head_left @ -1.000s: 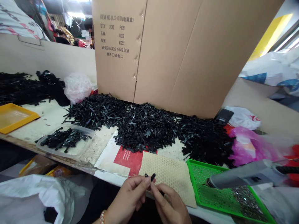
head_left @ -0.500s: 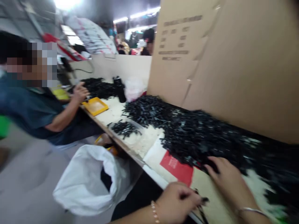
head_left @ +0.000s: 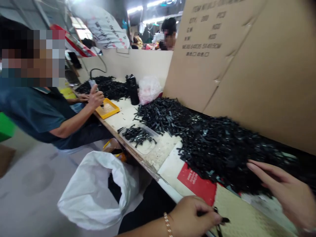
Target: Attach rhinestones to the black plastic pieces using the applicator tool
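Note:
My left hand (head_left: 197, 214), with a beaded bracelet at the wrist, is closed near the table's front edge. Thumb and fingers pinch thin black strips (head_left: 225, 220), one crossing another. On the right, my right hand (head_left: 283, 186) reaches over the front of a large heap of short black strips (head_left: 217, 148). Its fingers are stretched out, tips close to the heap; no held piece shows between them. Below the hands lie a textured beige sheet (head_left: 237, 210) and a red-and-white printed card (head_left: 195, 181).
A big cardboard box panel (head_left: 237, 72) stands behind the heap. A clear shallow tray (head_left: 145, 149) holds more strips. At left, a co-worker (head_left: 32, 108) holds a tool over a yellow tray (head_left: 110, 113). An open white sack (head_left: 86, 194) stands below the table edge.
My right hand has moved right along the heap and its fingers have straightened. My left hand keeps its pinch on the strips. The co-worker's hand has come lower, over the yellow tray.

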The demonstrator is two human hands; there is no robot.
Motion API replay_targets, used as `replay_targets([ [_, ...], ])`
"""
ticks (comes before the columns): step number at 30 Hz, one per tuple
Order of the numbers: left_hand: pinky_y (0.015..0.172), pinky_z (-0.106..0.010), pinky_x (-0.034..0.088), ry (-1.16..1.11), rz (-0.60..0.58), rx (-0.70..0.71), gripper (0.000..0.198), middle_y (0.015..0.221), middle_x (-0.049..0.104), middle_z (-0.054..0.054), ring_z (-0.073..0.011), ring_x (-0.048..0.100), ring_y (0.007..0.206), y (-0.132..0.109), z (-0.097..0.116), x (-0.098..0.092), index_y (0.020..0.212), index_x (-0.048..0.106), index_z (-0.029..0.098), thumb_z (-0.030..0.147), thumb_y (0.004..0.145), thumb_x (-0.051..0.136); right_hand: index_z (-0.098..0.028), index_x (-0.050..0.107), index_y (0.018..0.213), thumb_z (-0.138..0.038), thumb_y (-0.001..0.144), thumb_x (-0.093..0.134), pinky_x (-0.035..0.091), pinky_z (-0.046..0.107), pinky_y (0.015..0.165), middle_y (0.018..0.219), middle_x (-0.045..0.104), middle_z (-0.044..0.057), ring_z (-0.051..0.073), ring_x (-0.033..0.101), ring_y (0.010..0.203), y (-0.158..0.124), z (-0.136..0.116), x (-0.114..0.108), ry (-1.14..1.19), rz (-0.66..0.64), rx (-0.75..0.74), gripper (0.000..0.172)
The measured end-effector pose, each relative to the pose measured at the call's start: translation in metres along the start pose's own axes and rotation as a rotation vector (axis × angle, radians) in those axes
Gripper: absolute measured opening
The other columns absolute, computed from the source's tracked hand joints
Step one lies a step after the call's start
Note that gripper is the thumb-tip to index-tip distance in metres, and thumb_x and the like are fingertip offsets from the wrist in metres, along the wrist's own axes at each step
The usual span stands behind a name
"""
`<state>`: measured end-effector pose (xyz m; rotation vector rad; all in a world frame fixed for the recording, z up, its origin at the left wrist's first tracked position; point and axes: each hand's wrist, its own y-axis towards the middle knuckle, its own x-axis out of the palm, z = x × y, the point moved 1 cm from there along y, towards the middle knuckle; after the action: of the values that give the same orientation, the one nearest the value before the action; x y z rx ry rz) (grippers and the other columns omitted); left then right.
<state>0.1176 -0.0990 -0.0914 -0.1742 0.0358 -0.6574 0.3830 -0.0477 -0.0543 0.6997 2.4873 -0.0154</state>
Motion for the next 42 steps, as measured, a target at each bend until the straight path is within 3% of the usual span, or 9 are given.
replay_targets([
  [1, 0.057, -0.024, 0.03, -0.006, 0.021, 0.01, 0.05, 0.059, 0.046, 0.0, -0.0121, 0.041, 0.06, -0.001, 0.003, -0.001, 0.068, 0.071, 0.012, 0.059, 0.078, 0.058, -0.018, 0.073, 0.087, -0.047, 0.067, 0.075, 0.05, 0.03, 0.059, 0.096, 0.069, 0.012, 0.024, 0.063, 0.086, -0.003, -0.01, 0.001, 0.111, 0.017, 0.142, 0.035],
  [4, 0.067, -0.025, 0.037, -0.034, 0.068, 0.03, 0.05, 0.066, 0.054, -0.003, -0.0157, 0.048, 0.069, -0.005, 0.016, -0.004, 0.064, 0.067, 0.013, 0.058, 0.08, 0.056, -0.018, 0.069, 0.078, -0.044, 0.049, 0.085, 0.052, 0.025, 0.061, 0.08, 0.067, 0.004, 0.018, 0.061, 0.076, -0.015, -0.032, 0.001, 0.436, 0.096, 0.212, 0.042],
  [6, 0.078, -0.027, 0.041, -0.098, 0.079, 0.045, 0.047, 0.082, 0.063, -0.007, -0.0204, 0.055, 0.083, -0.008, 0.026, -0.005, 0.068, 0.068, 0.014, 0.058, 0.08, 0.057, -0.021, 0.069, 0.087, -0.045, 0.045, 0.088, 0.052, 0.022, 0.058, 0.079, 0.067, 0.002, 0.015, 0.061, 0.071, -0.033, -0.04, 0.003, 0.596, 0.077, 0.233, 0.053],
  [10, 0.096, -0.032, 0.039, -0.242, 0.084, 0.055, 0.04, 0.115, 0.064, -0.01, -0.026, 0.053, 0.11, -0.014, 0.047, 0.002, 0.069, 0.069, 0.016, 0.053, 0.081, 0.06, -0.021, 0.069, 0.089, -0.044, 0.056, 0.088, 0.051, 0.021, 0.063, 0.082, 0.068, 0.002, 0.012, 0.06, 0.069, -0.086, -0.048, 0.017, 0.816, -0.115, 0.275, 0.045],
  [17, 0.085, -0.029, 0.046, -0.394, 0.188, -0.037, 0.037, 0.096, 0.071, -0.006, -0.0199, 0.06, 0.091, -0.022, 0.049, 0.025, 0.097, 0.074, 0.019, 0.05, 0.079, 0.066, -0.021, 0.067, 0.082, -0.039, 0.068, 0.084, 0.046, 0.021, 0.077, 0.084, 0.065, 0.0, 0.013, 0.058, 0.082, -0.14, -0.041, 0.031, 0.865, -0.18, 0.151, 0.028],
  [23, 0.082, -0.026, 0.049, -0.423, 0.182, -0.047, 0.036, 0.093, 0.071, -0.006, -0.0198, 0.061, 0.093, -0.023, 0.051, 0.031, 0.095, 0.075, 0.019, 0.049, 0.076, 0.07, -0.02, 0.065, 0.08, -0.035, 0.07, 0.083, 0.046, 0.019, 0.069, 0.078, 0.061, -0.002, 0.011, 0.056, 0.075, -0.151, -0.027, 0.015, 0.884, -0.304, 0.171, 0.025],
  [31, 0.075, -0.025, 0.05, -0.355, 0.177, -0.099, 0.039, 0.09, 0.069, -0.006, -0.0189, 0.059, 0.087, -0.027, 0.044, 0.046, 0.091, 0.075, 0.018, 0.053, 0.074, 0.07, -0.022, 0.068, 0.088, -0.037, 0.067, 0.085, 0.046, 0.019, 0.075, 0.086, 0.065, -0.001, 0.011, 0.058, 0.08, -0.151, -0.018, 0.007, 0.912, -0.287, 0.223, 0.03],
  [37, 0.062, -0.019, 0.044, -0.25, 0.102, -0.092, 0.037, 0.066, 0.061, -0.001, -0.0109, 0.049, 0.064, -0.024, 0.047, 0.047, 0.07, 0.072, 0.015, 0.052, 0.074, 0.07, -0.023, 0.071, 0.091, -0.041, 0.07, 0.082, 0.046, 0.022, 0.077, 0.09, 0.068, 0.001, 0.013, 0.06, 0.083, -0.149, -0.008, 0.007, 0.9, -0.251, 0.236, 0.03],
  [42, 0.058, -0.017, 0.044, -0.208, 0.033, -0.172, 0.042, 0.07, 0.065, -0.003, -0.0099, 0.052, 0.061, -0.023, 0.049, 0.042, 0.079, 0.073, 0.013, 0.055, 0.073, 0.07, -0.023, 0.072, 0.09, -0.04, 0.07, 0.082, 0.046, 0.022, 0.076, 0.09, 0.068, 0.001, 0.013, 0.059, 0.083, -0.145, -0.006, 0.002, 0.857, -0.296, 0.24, 0.028],
])
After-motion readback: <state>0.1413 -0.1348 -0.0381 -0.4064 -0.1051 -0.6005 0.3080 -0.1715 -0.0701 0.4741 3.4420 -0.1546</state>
